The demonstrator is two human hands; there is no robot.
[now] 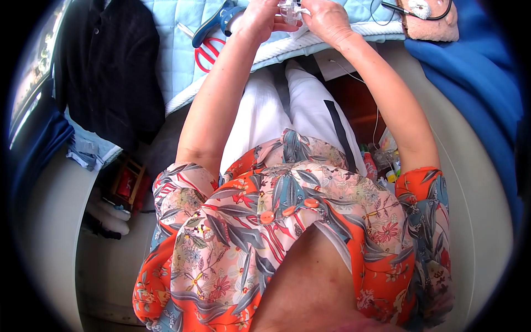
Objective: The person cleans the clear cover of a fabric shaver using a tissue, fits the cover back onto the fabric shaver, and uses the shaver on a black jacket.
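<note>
My left hand (259, 21), at the top edge of the view, closes around the side of a small clear plastic piece (289, 10). Its exact kind I cannot make out, since the frame cuts it off. My right hand (329, 23) pinches at the same piece from the other side, where a thin whitish bit shows by the fingertips. Beside my left wrist lie a blue tool with a rounded body (218, 23), partly hidden, and scissors with red handles (209, 54). Both rest on a light blue quilted cover (180, 47).
A dark jacket (110, 66) hangs at the left. At the upper right are a pinkish plush thing (434, 27) and a black cable (412, 11). Blue cloth (475, 50) drapes the right side. Below the quilt's edge, colourful small items (381, 160) sit near my right elbow.
</note>
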